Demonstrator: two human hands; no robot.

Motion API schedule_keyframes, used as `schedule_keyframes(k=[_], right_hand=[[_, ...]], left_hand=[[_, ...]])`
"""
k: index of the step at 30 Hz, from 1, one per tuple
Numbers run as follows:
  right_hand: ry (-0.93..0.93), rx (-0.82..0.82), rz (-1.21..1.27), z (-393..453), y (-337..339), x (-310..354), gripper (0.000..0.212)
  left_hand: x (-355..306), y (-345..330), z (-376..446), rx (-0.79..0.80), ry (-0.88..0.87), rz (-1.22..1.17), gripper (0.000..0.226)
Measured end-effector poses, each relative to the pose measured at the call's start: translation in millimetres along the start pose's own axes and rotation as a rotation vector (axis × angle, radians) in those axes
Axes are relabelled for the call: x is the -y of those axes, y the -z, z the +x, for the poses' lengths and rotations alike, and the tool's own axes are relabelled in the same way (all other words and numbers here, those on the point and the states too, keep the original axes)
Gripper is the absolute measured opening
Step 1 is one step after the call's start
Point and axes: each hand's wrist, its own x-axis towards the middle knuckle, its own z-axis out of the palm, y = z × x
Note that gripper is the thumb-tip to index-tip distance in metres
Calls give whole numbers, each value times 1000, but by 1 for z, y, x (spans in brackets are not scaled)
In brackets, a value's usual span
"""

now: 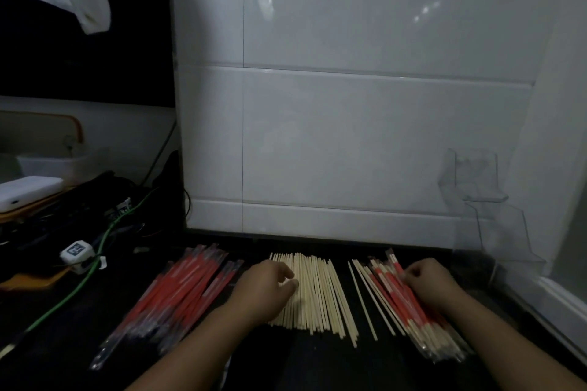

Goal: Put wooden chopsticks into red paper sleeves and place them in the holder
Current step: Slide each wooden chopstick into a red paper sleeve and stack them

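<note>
On the dark counter lie three piles. A heap of empty red paper sleeves (178, 292) is at the left. Bare wooden chopsticks (320, 295) are fanned out in the middle. Sleeved chopsticks (409, 311) are stacked at the right. My left hand (263, 289) rests on the left edge of the bare chopsticks, fingers curled, thumb and fingertips touching a stick. My right hand (428, 282) lies on the sleeved stack with fingers curled over it. A clear plastic holder (482, 194) sits against the tiled wall at the far right.
A white tiled wall (349, 136) rises just behind the piles. To the left are tangled cables with a green wire (104, 241), a small white device (76, 252), and a white box (28, 192). A white ledge (562, 305) borders the right side.
</note>
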Motion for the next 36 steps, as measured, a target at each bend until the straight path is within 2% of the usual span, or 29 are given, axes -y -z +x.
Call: schedule_keyframes(k=[2, 4, 10, 12, 16, 20, 24, 28, 33, 36], right_hand=[[45, -29, -78, -4, -2, -2, 12], [94, -77, -105, -9, -3, -4, 14], [288, -253, -200, -39, -1, 19, 17], [370, -183, -318, -56, -5, 35, 21], [455, 103, -468, -81, -26, 63, 33], [457, 190, -498, -85, -41, 72, 35], [409, 240, -511, -78, -45, 77, 36], [298, 287, -461, -73, -45, 81, 29], [207, 280, -456, -73, -44, 81, 19], [188, 272, -439, -73, -44, 83, 24]], left_hand=[[0, -6, -3, 23, -39, 90, 37], [2, -10, -4, 31, -48, 138, 39], [14, -5, 3, -53, -2, 141, 32], [19, -1, 6, -116, 19, 242, 24], [44, 8, 7, -172, 108, 493, 23], [83, 7, 12, -117, 197, 633, 43], [89, 12, 6, -74, 143, 666, 61], [89, 14, 10, -103, 160, 560, 54], [79, 20, 14, -247, 194, 523, 34], [57, 32, 14, -368, 244, 304, 18]])
